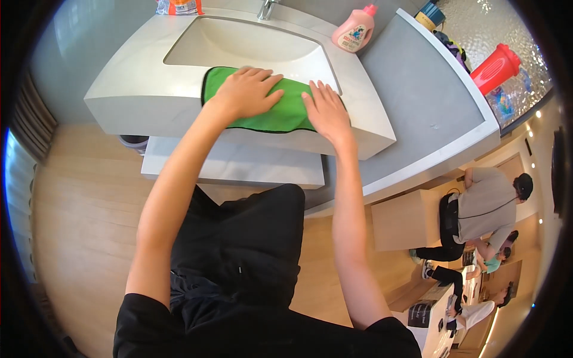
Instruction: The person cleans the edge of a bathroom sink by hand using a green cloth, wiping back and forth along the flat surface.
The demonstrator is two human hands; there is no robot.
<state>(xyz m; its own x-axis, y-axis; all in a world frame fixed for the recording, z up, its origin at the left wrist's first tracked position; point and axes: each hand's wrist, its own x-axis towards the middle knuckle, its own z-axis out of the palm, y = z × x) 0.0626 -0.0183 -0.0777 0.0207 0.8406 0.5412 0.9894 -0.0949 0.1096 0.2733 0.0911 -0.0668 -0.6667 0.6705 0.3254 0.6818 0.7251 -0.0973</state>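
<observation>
A green cloth with a black border [271, 119] lies over the front rim of the white washbasin counter [140, 77], its near edge hanging down the counter's front. My left hand [248, 92] rests flat on the cloth's upper left part, fingers spread and pointing right. On the cloth's right end lies my right hand [327, 113], fingers stretched out toward the basin. Neither hand grips anything. Behind the cloth is the basin [250, 45], with a chrome faucet [266, 9] at its far edge.
A pink bottle [354, 30] stands on the counter's back right, an orange packet [179, 6] at the back left. To the right is a grey partition [424, 101] with a white edge; a red container [496, 68] is beyond it. A lower white shelf [233, 161] juts out below. Several people are at far right.
</observation>
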